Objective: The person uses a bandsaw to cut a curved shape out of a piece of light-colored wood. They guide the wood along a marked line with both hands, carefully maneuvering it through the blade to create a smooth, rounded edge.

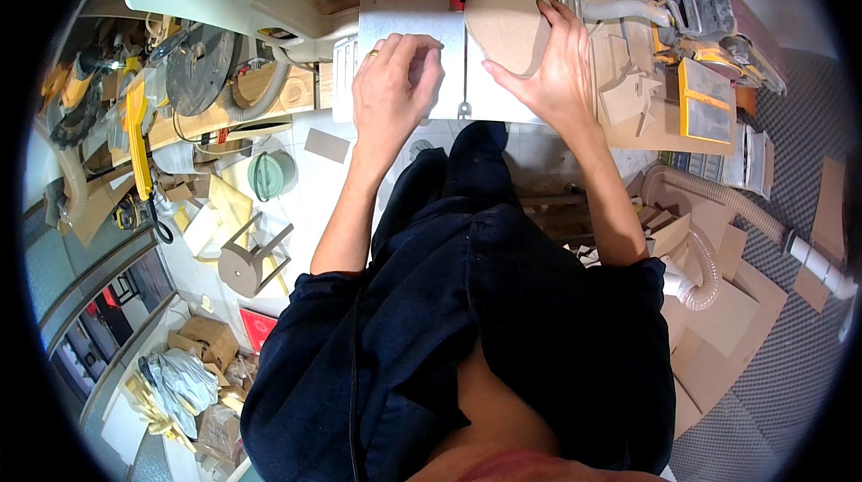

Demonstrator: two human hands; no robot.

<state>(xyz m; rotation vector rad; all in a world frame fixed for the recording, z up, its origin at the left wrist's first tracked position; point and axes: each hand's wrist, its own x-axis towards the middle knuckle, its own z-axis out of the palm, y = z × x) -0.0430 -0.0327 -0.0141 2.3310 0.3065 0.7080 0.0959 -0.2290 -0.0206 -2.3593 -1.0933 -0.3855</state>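
Step in hand, as judged: positioning the rounded fibreboard panel (503, 22), which lay toward one o'clock on the metal saw table (404, 13); right hand (561, 78), between one and two, grasped its edge between widely spread thumb and fingers; left hand (391, 85), before twelve, curled loosely, contents indeterminable; next move likely called for steady guiding, fingers clear of the slot (465, 74)
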